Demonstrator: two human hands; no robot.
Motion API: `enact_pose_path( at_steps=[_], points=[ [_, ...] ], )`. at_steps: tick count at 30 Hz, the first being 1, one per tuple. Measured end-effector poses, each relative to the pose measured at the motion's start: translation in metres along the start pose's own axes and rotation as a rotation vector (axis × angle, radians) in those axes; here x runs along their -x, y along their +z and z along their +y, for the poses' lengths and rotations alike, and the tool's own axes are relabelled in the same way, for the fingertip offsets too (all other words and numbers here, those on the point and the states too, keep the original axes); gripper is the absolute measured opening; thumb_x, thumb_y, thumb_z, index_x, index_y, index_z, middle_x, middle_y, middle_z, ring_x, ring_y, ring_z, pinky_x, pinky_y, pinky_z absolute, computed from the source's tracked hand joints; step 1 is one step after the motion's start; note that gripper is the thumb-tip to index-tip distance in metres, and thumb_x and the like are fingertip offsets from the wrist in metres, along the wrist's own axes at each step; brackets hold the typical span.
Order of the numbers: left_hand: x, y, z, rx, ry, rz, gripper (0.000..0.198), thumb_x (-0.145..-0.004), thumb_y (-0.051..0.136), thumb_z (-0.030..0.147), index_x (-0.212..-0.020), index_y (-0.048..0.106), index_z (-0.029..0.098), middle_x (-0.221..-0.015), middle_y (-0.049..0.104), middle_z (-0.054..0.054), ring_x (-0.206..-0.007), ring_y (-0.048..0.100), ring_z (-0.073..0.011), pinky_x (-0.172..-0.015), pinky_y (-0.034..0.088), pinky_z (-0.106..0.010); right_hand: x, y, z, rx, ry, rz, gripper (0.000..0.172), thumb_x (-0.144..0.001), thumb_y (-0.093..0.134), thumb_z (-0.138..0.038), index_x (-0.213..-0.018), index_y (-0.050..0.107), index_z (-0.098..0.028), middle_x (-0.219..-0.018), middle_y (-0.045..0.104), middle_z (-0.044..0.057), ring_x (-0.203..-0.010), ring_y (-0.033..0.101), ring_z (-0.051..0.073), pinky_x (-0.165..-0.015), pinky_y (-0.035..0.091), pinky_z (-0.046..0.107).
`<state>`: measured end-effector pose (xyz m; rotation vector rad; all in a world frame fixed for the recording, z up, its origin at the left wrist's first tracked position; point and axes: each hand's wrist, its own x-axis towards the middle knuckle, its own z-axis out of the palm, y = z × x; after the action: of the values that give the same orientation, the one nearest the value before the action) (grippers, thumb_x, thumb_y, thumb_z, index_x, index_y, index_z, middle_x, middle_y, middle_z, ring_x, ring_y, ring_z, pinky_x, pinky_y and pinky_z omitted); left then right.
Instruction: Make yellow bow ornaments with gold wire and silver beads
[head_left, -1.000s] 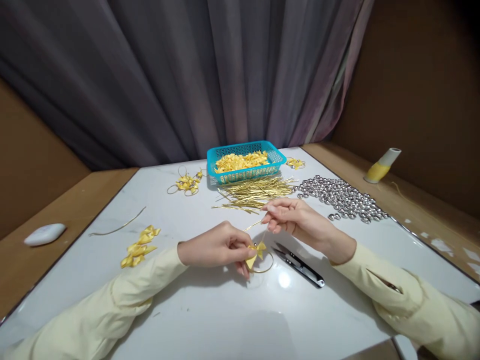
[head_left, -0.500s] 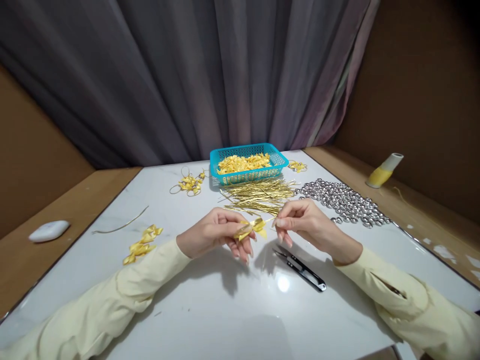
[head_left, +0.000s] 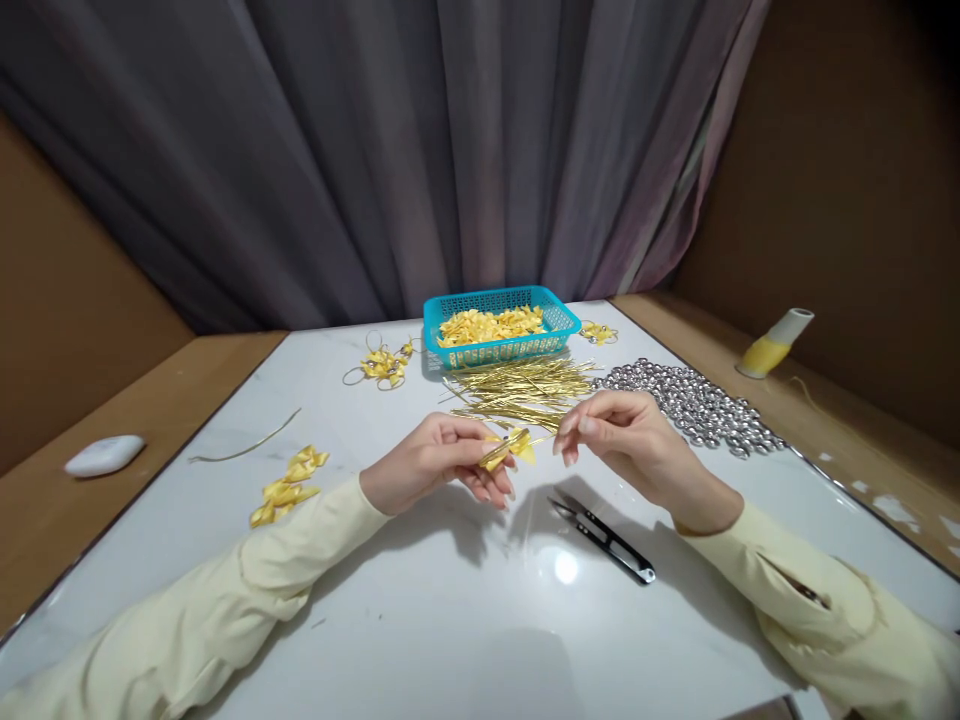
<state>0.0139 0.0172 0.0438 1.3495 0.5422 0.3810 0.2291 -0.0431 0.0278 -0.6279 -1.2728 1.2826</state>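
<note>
Near the middle of the view, my left hand [head_left: 442, 460] pinches a yellow ribbon bow [head_left: 519, 446] between thumb and fingers. A thin gold cord runs from the bow toward my right hand [head_left: 622, 435], whose thumb and fingertips close around the cord's end. Below my right hand, black thread snips [head_left: 606, 538] lie on the white table [head_left: 450, 640]. Just behind the hands is a pile of gold cord pieces [head_left: 517, 388]. Several yellow bows [head_left: 285, 485] rest beside my left sleeve.
A blue basket [head_left: 502, 355] of yellow bows stands at the back. Silver rings [head_left: 690, 405] are heaped at right, near a thread cone [head_left: 776, 343]. Looped bows [head_left: 384, 365] lie left of the basket. A single cord [head_left: 247, 447] and a white object [head_left: 103, 456] are at left.
My right hand has moved slightly right and up, away from the bow. The bow has turned a little in my left hand, and a gold strand now shows across it.
</note>
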Motion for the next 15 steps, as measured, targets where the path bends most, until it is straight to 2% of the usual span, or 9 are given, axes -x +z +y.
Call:
enact_pose_path(
  at_steps=[5, 10, 15],
  points=[
    [0.0, 0.0006, -0.0005, -0.015, -0.007, -0.002, 0.015, -0.081, 0.056, 0.019, -0.078, 0.065, 0.007, -0.067, 0.07, -0.008, -0.055, 0.066, -0.013, -0.049, 0.049, -0.015, -0.0027, -0.0007, 0.0008, 0.029, -0.076, 0.052, 0.007, -0.075, 0.065, -0.022, -0.071, 0.07, -0.023, -0.079, 0.066, 0.002, -0.071, 0.059, 0.015, -0.069, 0.05, 0.031],
    [0.0011, 0.0033, 0.0005, -0.088, -0.054, -0.052, 0.017, -0.081, 0.057, 0.023, -0.079, 0.066, 0.009, -0.068, 0.07, -0.008, -0.056, 0.067, -0.0149, -0.052, 0.051, -0.019, -0.0034, -0.0009, 0.002, 0.055, -0.06, 0.096, 0.006, -0.074, 0.066, -0.024, -0.069, 0.07, -0.024, -0.081, 0.066, 0.003, -0.079, 0.059, 0.017, -0.073, 0.049, 0.034],
    [0.0029, 0.0069, 0.0017, -0.123, -0.093, -0.106, 0.018, -0.081, 0.056, 0.023, -0.079, 0.067, 0.009, -0.067, 0.07, -0.008, -0.055, 0.066, -0.0146, -0.052, 0.052, -0.021, -0.0025, -0.0005, 0.0008, 0.04, -0.049, 0.074, 0.007, -0.074, 0.066, -0.023, -0.069, 0.07, -0.024, -0.079, 0.067, 0.003, -0.08, 0.06, 0.016, -0.074, 0.049, 0.033]
  ],
)
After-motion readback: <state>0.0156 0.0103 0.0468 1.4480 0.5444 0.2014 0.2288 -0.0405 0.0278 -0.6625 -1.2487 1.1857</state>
